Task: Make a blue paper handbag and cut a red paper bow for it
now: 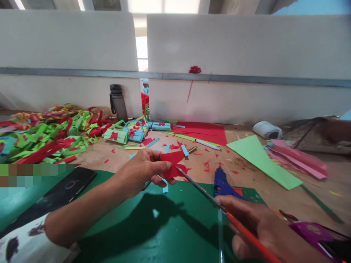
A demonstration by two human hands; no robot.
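Observation:
My left hand point(149, 168) pinches a folded piece of red paper point(172, 160) above the green mat point(123, 226). The paper has a curved notch cut in its right side. Scissors point(201, 190) with orange-red handles are in my right hand point(252, 223), its fingers curled round them. The tips of the blades meet the paper at the notch. Under my right hand, a blue glue gun point(221, 180) lies on the mat with a clear glue stick at its rear.
Green and red paper strips point(55, 135) pile at the left, near a bottle point(118, 102) and a dark phone point(74, 186). Small paper bags point(115, 135), a pen point(207, 144), red sheets point(203, 131) and a green sheet point(263, 160) lie beyond the mat. Red scraps dot the table.

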